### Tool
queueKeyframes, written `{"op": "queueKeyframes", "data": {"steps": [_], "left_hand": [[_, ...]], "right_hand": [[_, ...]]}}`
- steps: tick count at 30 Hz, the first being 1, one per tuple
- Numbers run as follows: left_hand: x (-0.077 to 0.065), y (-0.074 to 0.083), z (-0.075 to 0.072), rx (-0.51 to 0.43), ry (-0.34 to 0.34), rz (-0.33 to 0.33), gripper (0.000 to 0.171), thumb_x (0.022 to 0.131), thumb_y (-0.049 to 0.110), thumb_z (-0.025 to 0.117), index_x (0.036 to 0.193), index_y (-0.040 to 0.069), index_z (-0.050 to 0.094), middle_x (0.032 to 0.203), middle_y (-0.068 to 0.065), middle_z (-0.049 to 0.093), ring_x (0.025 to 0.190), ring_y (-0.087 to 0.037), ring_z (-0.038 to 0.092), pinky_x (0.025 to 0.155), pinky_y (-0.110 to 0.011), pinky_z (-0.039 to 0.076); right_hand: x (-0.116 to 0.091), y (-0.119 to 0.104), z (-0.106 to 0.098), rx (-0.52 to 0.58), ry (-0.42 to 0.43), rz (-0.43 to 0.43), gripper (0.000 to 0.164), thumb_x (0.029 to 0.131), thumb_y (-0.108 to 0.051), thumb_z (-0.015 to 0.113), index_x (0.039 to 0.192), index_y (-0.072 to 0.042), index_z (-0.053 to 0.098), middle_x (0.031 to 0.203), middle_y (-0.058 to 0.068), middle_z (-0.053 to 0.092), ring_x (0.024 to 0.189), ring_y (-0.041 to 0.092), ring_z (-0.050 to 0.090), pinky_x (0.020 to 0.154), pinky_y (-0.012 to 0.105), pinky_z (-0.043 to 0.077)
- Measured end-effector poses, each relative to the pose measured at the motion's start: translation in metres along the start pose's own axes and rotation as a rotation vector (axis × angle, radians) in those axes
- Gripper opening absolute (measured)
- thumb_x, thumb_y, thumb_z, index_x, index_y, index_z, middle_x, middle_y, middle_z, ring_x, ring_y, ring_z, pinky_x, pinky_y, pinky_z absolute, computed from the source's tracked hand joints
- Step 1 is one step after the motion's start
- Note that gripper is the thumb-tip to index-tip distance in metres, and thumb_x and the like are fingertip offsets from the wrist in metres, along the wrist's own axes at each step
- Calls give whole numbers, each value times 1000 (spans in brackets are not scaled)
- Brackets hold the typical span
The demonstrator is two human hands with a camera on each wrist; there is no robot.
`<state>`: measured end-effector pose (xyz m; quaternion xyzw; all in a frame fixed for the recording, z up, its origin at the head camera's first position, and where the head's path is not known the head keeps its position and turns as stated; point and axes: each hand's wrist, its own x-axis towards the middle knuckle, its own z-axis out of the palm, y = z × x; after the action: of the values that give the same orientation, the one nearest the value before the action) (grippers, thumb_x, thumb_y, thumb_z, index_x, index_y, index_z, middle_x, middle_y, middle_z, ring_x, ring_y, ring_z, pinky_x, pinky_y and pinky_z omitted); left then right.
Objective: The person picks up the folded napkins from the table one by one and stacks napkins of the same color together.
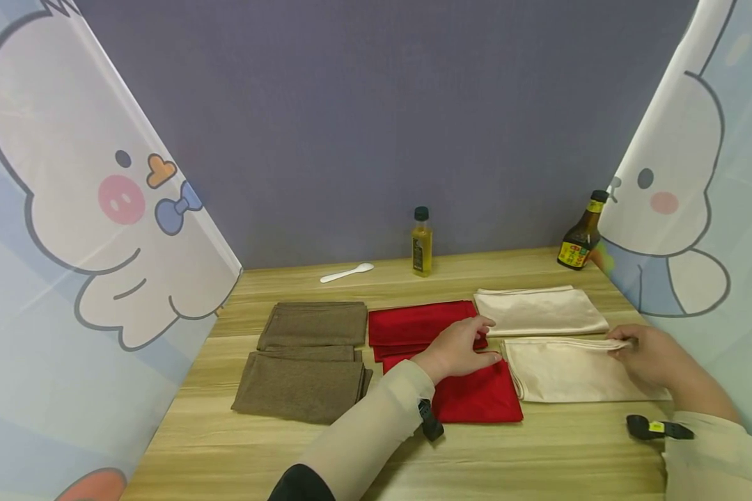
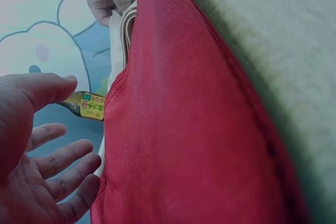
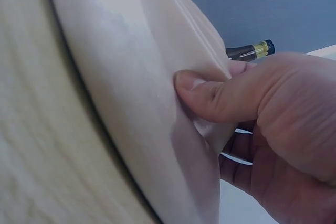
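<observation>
My right hand (image 1: 645, 356) pinches the back right part of the nearer folded cream cloth (image 1: 583, 376) between thumb and fingers. In the right wrist view the thumb (image 3: 202, 95) presses into the cream fabric (image 3: 131, 87), which puckers around it. My left hand (image 1: 454, 350) hovers over the two folded red cloths (image 1: 482, 400), its fingers spread and nothing in its grasp. Seen from the left wrist, the palm (image 2: 31, 182) faces the side of the red cloth (image 2: 178, 108). Behind the nearer cream cloth lies a second folded cream cloth (image 1: 539, 311).
Two folded brown cloths (image 1: 301, 386) lie at the left. Along the back stand a small bottle of yellow liquid (image 1: 422, 243) and a dark sauce bottle (image 1: 581, 236), with a white spoon (image 1: 347, 273) to their left. Cartoon-printed panels (image 1: 658, 229) flank the wooden table (image 1: 225, 459).
</observation>
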<state>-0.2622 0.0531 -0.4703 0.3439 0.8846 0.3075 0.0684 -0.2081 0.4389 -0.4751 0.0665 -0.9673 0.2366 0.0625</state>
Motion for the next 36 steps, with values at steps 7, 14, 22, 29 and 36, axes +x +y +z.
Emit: {"op": "queueKeyframes", "data": {"steps": [7, 14, 22, 29, 36], "left_hand": [[2, 0, 3, -9, -4, -7, 63, 95, 37, 78, 150, 17, 53, 136, 0, 64, 118, -6, 63, 96, -15, 46], [4, 1, 8, 12, -4, -9, 64, 95, 40, 78, 150, 19, 53, 137, 2, 64, 119, -5, 63, 97, -14, 45], [3, 5, 12, -18, 1, -27, 63, 96, 40, 77, 151, 22, 53, 137, 7, 65, 120, -5, 63, 97, -16, 46], [4, 7, 17, 8, 25, -17, 57, 97, 41, 76, 147, 24, 54, 128, 14, 69, 114, 1, 63, 100, -19, 44], [4, 10, 24, -33, 41, -15, 57, 98, 39, 75, 148, 26, 51, 125, 19, 67, 112, 8, 61, 110, -31, 38]], "right_hand": [[-3, 0, 0, 42, 56, -16, 11, 89, -5, 81, 98, -9, 76, 93, 6, 73, 80, -3, 54, 66, 27, 47], [-3, 2, 0, 71, 98, -27, 13, 91, -3, 79, 102, -7, 74, 90, 4, 72, 75, -5, 53, 63, 24, 46], [-3, -4, -3, 96, 121, -15, 7, 96, -8, 75, 103, -10, 75, 89, 1, 72, 73, 1, 54, 60, 27, 46], [-4, -4, -4, 92, 175, -7, 9, 97, -5, 73, 105, -6, 73, 78, 1, 69, 65, 3, 47, 55, 28, 40], [-7, -7, -6, 127, 196, 25, 10, 102, -8, 67, 111, -6, 70, 72, -1, 66, 58, 10, 44, 49, 30, 37]]}}
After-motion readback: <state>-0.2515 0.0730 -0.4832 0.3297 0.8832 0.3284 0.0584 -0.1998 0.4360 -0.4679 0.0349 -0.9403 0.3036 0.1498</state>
